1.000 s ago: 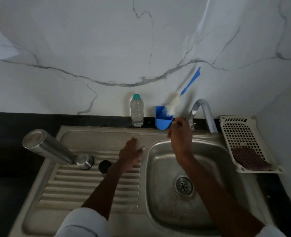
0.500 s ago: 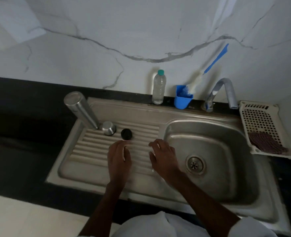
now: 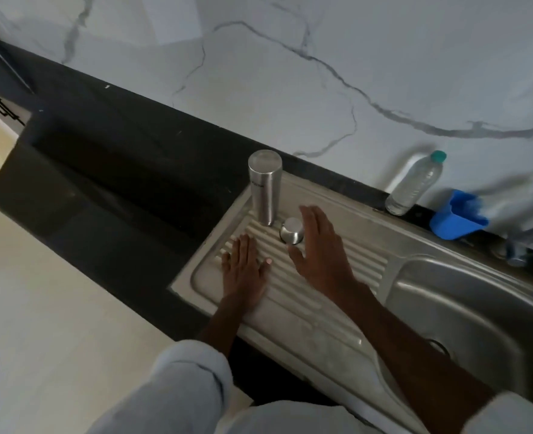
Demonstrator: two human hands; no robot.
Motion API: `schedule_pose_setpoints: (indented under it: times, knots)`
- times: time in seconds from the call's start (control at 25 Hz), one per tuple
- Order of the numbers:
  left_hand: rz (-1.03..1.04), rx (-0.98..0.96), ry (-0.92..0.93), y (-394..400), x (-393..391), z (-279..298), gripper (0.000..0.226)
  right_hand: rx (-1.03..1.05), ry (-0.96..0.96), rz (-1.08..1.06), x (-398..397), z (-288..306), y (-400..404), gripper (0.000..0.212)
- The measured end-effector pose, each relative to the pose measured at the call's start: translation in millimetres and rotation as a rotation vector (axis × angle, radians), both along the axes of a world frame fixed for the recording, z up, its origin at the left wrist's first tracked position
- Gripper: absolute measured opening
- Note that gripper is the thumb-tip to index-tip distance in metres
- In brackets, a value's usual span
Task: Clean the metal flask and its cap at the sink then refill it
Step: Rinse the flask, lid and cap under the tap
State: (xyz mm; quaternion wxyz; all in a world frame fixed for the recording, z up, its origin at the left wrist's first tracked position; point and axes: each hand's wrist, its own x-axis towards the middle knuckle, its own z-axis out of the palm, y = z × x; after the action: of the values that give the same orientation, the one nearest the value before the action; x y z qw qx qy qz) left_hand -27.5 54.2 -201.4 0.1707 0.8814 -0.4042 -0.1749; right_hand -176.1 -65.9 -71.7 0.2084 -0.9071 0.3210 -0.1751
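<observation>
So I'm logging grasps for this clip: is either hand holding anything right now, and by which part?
Nothing is held. The left hand lies flat on the drainboard; the right hand hovers open beside the metal cap.

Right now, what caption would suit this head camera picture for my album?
Both hands open over the sink's ribbed drainboard: left hand flat, right hand reaching the metal cap beside the upturned flask.

One second ago the right hand (image 3: 320, 252) was up at the tap, beyond the flask (image 3: 264, 186), and the left hand (image 3: 243, 266) was at the edge of the basin. Half a second ago both hands were flat on the ribbed drainboard (image 3: 331, 305), in front of the flask. Now the right hand is beside the flask, fingers spread over the steel cap (image 3: 291, 230), and it hides the small black piece. The left hand rests flat just in front of the flask.
</observation>
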Motion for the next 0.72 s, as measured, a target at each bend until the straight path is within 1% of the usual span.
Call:
schedule_pose_setpoints:
  times: [0.08,0.2,0.28,0.36,0.44,0.52,0.6,0.72]
  knots:
    - [0.018,0.01,-0.005,-1,1,-3,0.082,0.006,-0.035,-0.004,38,12,-15,0.088]
    - [0.013,0.027,0.02,-2,3,-2,0.084,-0.048,-0.12,0.01,92,36,-36,0.092]
    - [-0.002,0.065,0.071,-4,6,2,0.086,-0.068,-0.089,0.012,121,47,-49,0.097]
    - [-0.013,0.096,0.115,-5,10,7,0.088,-0.029,-0.032,0.064,139,53,-59,0.094]
    - [-0.021,0.103,0.13,-5,9,11,0.089,0.055,-0.082,0.122,141,56,-63,0.081]
    - [-0.009,0.091,0.125,-5,7,13,0.087,0.098,-0.163,0.101,128,58,-59,0.072]
    - [-0.005,0.084,0.113,-4,6,12,0.084,0.159,-0.275,0.003,106,55,-48,0.068]
    - [-0.019,0.073,0.158,-4,12,9,0.083,0.324,-0.553,-0.228,56,58,-32,0.066]
